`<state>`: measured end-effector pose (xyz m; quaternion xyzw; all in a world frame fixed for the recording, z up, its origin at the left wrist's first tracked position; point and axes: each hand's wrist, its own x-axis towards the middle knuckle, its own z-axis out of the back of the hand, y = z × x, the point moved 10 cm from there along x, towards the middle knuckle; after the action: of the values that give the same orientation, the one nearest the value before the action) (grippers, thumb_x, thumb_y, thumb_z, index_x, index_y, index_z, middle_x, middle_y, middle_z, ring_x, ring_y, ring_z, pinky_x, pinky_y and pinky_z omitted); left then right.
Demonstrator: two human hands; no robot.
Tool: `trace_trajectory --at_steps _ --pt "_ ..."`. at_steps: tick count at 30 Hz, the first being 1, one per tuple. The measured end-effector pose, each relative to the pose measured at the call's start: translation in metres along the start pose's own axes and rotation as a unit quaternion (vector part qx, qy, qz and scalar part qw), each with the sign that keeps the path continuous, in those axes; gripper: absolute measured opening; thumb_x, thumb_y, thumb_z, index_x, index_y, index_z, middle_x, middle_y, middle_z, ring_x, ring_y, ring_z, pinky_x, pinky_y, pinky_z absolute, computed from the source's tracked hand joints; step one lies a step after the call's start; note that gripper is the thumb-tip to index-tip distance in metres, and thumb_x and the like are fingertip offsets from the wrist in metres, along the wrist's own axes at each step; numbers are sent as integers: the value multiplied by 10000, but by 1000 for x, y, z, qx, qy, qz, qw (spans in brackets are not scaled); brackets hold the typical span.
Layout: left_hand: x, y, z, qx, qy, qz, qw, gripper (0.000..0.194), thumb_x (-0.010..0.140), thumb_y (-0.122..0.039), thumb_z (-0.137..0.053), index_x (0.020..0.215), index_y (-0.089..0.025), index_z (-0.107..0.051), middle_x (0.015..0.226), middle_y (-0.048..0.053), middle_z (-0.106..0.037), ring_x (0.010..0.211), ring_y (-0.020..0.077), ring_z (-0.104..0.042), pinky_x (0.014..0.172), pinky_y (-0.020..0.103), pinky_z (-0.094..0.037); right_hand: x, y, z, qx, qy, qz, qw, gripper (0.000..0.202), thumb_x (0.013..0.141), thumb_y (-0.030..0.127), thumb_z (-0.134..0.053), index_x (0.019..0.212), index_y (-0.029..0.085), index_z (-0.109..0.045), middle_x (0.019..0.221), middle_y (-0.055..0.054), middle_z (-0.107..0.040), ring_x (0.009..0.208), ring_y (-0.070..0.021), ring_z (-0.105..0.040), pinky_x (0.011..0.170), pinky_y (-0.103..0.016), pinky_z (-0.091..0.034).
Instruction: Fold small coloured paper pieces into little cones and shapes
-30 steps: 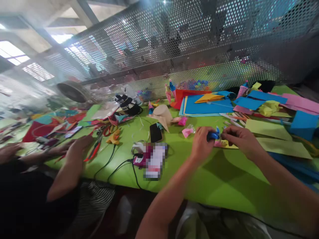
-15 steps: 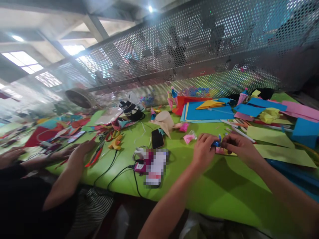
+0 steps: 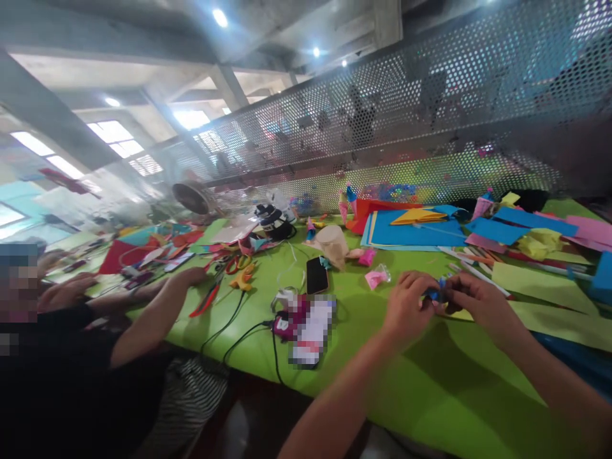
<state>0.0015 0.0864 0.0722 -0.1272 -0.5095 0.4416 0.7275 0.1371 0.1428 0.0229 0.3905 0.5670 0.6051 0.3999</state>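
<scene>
My left hand (image 3: pixel 410 307) is closed around a small shiny blue piece (image 3: pixel 434 294), low over the table. Facing it, my right hand (image 3: pixel 473 298) pinches the same piece from the other side. Fingers cover most of it, so its exact kind is unclear. A bit of pink shows beneath the fingers. Left of my hands lies a small pink crumpled piece (image 3: pixel 375 277) with something clear at one end. Pale yellow paper strips (image 3: pixel 540 288) lie on the right, close to my right hand.
A phone (image 3: pixel 313 331), a purple charger block (image 3: pixel 289 322) with cables and a dark phone (image 3: pixel 317 275) lie to the left. Blue paper sheets (image 3: pixel 411 231) are stacked behind. A roll of tan material (image 3: pixel 332 242) stands nearby. A co-worker's arm (image 3: pixel 162 299) rests at far left.
The view has swung left and up, so the table sits further right and lower. My right hand has closed in on the blue piece, its fingers now meeting my left hand's.
</scene>
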Motion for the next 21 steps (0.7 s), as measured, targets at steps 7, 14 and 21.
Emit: trace_trajectory --at_steps 7,14,21 --pt "-1 -6 11 -95 -19 66 993 169 894 -174 -698 1049 -240 -716 1311 89 -723 1294 279 -619 1152 466 -462 -6 14 9 -62 -51 86 993 388 803 618 -775 834 236 -709 741 -37 -732 644 -233 -700 613 -360 -609" --pt "-5 16 6 -81 -61 130 986 212 809 -196 -856 856 -232 -653 1116 67 -782 1086 261 -694 965 401 -549 -14 16 5 -236 -72 173 953 245 879 525 -674 896 297 -761 793 -40 -789 702 -277 -753 588 -353 -604" --pt "-3 15 0 -20 -35 71 997 157 895 -180 -773 869 -231 -627 1119 85 -777 1121 274 -696 993 423 -527 -10 13 8 -266 -80 164 947 295 902 566 -647 894 290 -751 814 -38 -796 699 -272 -757 548 -344 -577"
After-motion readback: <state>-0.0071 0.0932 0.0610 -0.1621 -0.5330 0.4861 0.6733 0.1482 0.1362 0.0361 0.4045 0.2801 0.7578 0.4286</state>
